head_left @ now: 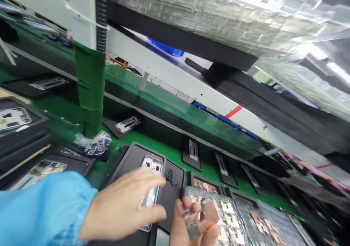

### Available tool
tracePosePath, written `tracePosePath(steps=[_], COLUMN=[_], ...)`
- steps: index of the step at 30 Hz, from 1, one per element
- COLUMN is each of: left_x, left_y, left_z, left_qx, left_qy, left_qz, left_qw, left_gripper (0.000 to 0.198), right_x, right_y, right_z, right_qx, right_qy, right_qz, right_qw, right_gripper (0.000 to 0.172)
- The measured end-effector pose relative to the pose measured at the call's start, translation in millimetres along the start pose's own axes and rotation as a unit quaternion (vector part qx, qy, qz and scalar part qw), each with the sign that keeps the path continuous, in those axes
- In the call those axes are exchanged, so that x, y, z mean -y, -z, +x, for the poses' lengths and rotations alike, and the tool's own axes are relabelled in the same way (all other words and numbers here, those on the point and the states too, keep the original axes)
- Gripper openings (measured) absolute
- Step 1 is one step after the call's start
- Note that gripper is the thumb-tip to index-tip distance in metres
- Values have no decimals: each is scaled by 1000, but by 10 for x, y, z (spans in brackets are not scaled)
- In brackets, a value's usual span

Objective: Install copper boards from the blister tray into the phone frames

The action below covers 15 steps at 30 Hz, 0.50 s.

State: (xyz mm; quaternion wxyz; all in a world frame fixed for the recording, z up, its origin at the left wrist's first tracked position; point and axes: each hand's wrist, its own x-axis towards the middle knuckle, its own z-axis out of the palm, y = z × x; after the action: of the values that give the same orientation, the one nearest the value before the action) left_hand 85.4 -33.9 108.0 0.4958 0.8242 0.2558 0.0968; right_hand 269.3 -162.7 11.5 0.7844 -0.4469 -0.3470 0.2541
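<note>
My left hand (125, 204), in a light blue sleeve, hovers over a phone frame (153, 163) with its thumb and fingers apart and nothing visible in them. The frame lies in a black tray (130, 160), and the hand hides its middle. Lower and to the right, my right hand (179, 226) has its fingers curled around several small metal plates (210, 212), some copper-coloured, some silvery. Right beside it are clear plastic blister trays (229, 204) filled with similar metal pieces. Motion blurs both hands slightly.
A small black tray (172, 173) holds dark bits. A plastic bag (95, 145) of dark parts sits by a green-wrapped post (90, 89). More trayed phone frames lie along the green bench (166, 138). A shelf beam (175, 76) and plastic-wrapped stacks (207, 16) hang overhead.
</note>
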Motion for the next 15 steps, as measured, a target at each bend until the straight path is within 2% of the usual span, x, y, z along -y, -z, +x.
tracePosePath(steps=[2,3,6,10,12,15], left_x=[169,242,356,355,399,587], left_y=[39,47,53,31,-34,-201], left_z=[159,236,334,82,-90,-242], left_qx=[-78,-90,-73,-94,-124,-157], left_qy=[-40,-48,-73,-209,-277,-318], left_qz=[192,240,263,292,294,292], left_qw=[977,965,959,929,906,888], left_gripper=[56,57,54,49,46,35], right_x=[-17,-17,14,113,166,202], right_y=[77,81,-17,-238,-354,-541], right_z=[193,290,532,727,812,941], right_qx=[-48,-65,-79,-64,13,213], right_qy=[7,8,17,79,138,198], right_qz=[35,52,36,-117,-249,-419], right_qw=[998,996,996,988,959,860], right_gripper=[39,39,42,29,20,11])
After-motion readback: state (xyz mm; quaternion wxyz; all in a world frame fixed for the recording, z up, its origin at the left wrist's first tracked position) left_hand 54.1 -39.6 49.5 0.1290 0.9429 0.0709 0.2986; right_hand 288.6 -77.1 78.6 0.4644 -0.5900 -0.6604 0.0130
